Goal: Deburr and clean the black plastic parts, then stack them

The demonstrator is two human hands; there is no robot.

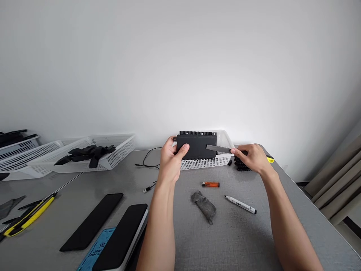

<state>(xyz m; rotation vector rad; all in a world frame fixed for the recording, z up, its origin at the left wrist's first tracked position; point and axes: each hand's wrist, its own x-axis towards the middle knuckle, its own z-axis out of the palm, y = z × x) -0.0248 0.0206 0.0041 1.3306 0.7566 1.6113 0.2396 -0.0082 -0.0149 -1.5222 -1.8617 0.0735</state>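
our left hand (171, 160) is clamped on one end of the black box (194, 147), thumb across its face, probably to steady it upright before the white basket (207, 163). our right hand (255, 157) pinches the thin grey strip (218, 148) by its end, seemingly so the free end can lie against the box's face.

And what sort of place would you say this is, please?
Probably a small workshop or assembly bench: a gray table with a marker, a lighter and white plastic baskets.
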